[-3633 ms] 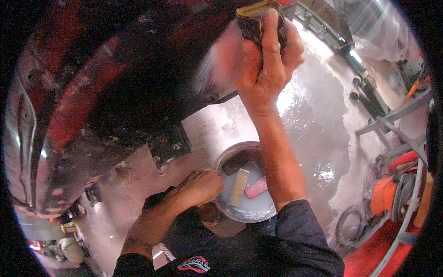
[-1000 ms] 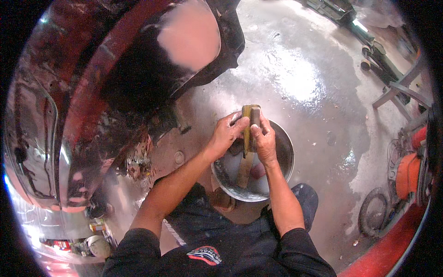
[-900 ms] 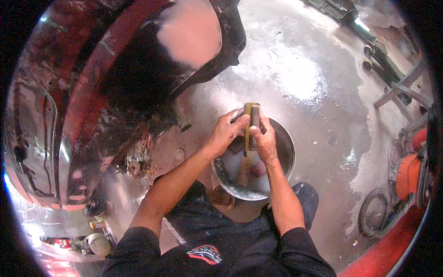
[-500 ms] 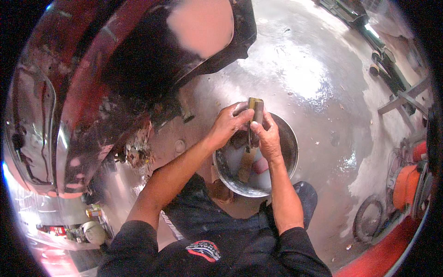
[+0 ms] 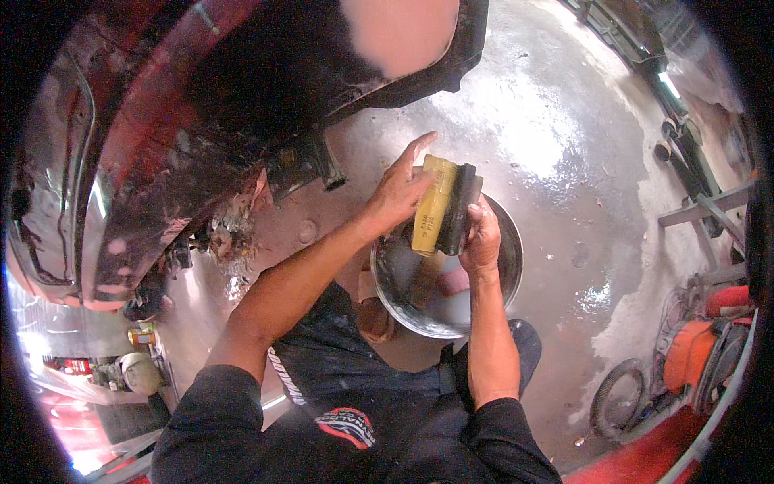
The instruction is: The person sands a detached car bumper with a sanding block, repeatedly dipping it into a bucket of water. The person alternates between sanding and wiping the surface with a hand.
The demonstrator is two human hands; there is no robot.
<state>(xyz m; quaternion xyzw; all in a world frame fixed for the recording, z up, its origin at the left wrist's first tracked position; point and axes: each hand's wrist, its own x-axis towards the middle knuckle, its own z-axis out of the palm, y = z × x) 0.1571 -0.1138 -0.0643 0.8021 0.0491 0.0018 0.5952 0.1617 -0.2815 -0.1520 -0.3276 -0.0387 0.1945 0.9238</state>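
Above a round metal basin (image 5: 517, 282), my right hand (image 5: 483, 238) grips a dark sanding block (image 5: 462, 211), its thumb pressed on the block's right side. A sheet of sandpaper (image 5: 434, 211) with a yellow printed back lies along the block's left side. My left hand (image 5: 399, 192) holds the sheet at its left edge, index finger stretched upward; some of its fingers are hidden behind the sheet. Cloudy liquid lies in the basin, with a pink rounded thing (image 5: 454, 281) and a brownish flat piece (image 5: 425, 281) in it.
A dark red car body (image 5: 242, 73) with a pink patch (image 5: 403, 32) fills the upper left. On the right are an orange machine (image 5: 688, 355), a ribbed hose (image 5: 617, 399) and a grey metal frame (image 5: 701, 211). The floor (image 5: 556, 242) is wet and shiny.
The block and sandpaper have turned from edge-on, so the yellow back now faces up. My left index finger has straightened away from the sheet. The view has shifted slightly.
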